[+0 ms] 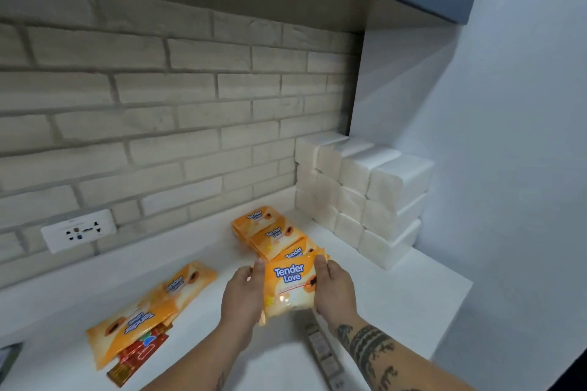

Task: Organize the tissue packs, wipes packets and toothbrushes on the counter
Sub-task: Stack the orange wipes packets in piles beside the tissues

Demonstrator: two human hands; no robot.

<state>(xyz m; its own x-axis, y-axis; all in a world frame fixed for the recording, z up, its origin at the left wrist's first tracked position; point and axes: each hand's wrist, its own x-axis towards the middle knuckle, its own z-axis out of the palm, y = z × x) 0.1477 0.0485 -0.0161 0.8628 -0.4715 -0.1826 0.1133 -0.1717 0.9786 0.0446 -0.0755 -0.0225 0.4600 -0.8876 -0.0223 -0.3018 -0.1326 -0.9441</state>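
Both hands hold one orange wipes packet (290, 282) just above the white counter (413, 289). My left hand (243, 294) grips its left edge and my right hand (333, 290) grips its right edge, thumbs on top. Behind it a row of three orange wipes packets (270, 232) leans toward the brick wall. Two more wipes packets (149, 308) lie flat at the left, on top of red toothbrush packs (136, 355). White tissue packs (362, 194) are stacked three high in the right corner.
A grey toothbrush pack (322, 349) lies on the counter under my right forearm. A wall socket (79, 230) sits low on the brick wall at the left. The counter's right edge meets a pale wall; a dark object (8, 359) shows at the far left.
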